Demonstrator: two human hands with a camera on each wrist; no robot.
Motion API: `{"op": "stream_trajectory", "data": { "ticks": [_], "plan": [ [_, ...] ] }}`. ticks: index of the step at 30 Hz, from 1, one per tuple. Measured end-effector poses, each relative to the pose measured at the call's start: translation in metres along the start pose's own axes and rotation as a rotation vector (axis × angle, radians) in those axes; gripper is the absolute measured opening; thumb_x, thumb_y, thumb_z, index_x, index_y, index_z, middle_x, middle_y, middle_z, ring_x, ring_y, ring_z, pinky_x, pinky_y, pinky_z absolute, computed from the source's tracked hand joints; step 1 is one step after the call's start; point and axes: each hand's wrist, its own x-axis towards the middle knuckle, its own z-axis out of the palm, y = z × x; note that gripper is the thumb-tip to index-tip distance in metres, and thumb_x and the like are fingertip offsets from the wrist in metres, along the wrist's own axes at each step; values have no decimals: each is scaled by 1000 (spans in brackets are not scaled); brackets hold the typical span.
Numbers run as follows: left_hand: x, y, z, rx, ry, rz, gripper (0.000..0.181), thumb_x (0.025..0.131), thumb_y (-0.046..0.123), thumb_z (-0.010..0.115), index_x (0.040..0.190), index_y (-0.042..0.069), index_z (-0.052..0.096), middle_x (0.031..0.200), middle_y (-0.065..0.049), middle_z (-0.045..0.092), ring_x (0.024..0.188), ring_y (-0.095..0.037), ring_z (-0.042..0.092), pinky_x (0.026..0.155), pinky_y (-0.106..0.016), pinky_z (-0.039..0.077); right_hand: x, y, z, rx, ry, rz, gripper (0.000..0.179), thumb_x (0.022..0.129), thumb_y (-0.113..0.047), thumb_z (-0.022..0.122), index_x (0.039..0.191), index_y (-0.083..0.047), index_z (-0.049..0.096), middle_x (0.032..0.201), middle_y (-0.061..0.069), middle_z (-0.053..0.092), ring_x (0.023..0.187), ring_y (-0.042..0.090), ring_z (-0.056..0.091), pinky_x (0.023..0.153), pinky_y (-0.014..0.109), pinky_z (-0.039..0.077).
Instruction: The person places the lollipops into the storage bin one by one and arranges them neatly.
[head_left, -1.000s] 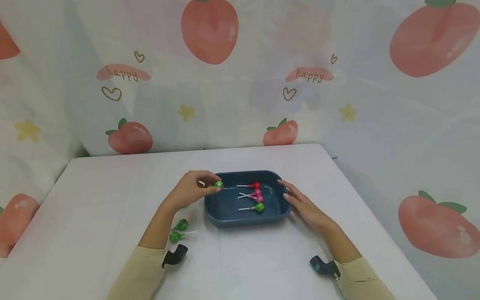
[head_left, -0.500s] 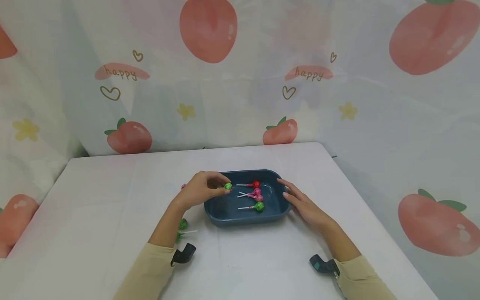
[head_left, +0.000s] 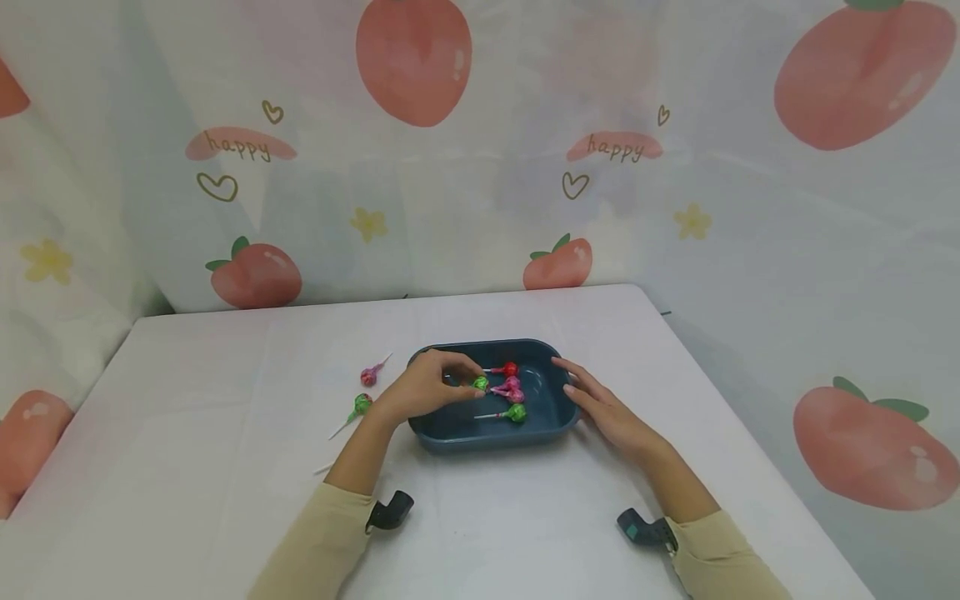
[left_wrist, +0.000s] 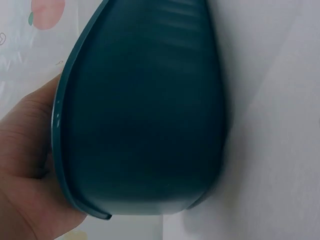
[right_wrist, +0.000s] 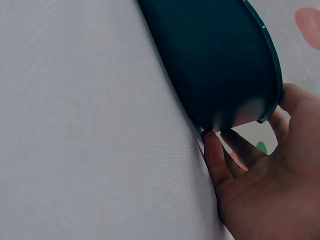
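Observation:
In the head view a dark blue rectangular tray (head_left: 442,437) stands on the white table. My left hand (head_left: 423,387) reaches over its left side, pinching a green-wrapped lollipop (head_left: 481,383) by the head between thumb and fingers. Beneath and beside it lie a red lollipop (head_left: 510,368), pink lollipops (head_left: 517,397) and another green lollipop (head_left: 516,412), sticks pointing left. My right hand (head_left: 611,415) rests against the tray's right end with extended fingers. The right wrist view shows its fingertips (right_wrist: 214,145) at the outer wall. From the left wrist the tray wall hides the held lollipop.
Left of the tray, a pink lollipop (head_left: 368,377) and a green lollipop (head_left: 362,404) lie on the white tabletop (head_left: 217,450). A white stick (head_left: 324,468) pokes out beside my left forearm. Behind the table hangs a peach-printed cloth (head_left: 450,200).
My left hand has carried the green lollipop rightward from the tray's left edge to beside the other lollipops, uncovering loose ones on the table. My right hand stays at the tray's right end.

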Motion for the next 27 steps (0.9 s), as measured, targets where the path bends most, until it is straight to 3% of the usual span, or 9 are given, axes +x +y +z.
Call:
{"op": "stream_trajectory", "data": {
  "ticks": [13,21,27],
  "plan": [
    [9,3,16,29,-28,14,24,90,21,84,112,16,77,104,8,72,100,-14,63,87,-33,52,1,1,0,25,7,12,51,112,-41,43,161,-37,33,171,12,12,154,44,12,115,66,21],
    [13,5,31,19,-49,57,22,89,21,85,110,18,80,101,11,72,97,-15,63,78,-30,54,1,2,0,40,-3,5,51,112,-39,43,162,-36,32,171,13,12,154,43,12,116,63,21],
    [17,10,41,9,-67,49,24,88,23,86,111,17,81,97,12,71,94,-13,62,79,-29,54,1,2,0,49,-4,9,52,111,-43,44,161,-36,33,171,13,13,154,43,13,116,63,20]
  ]
}}
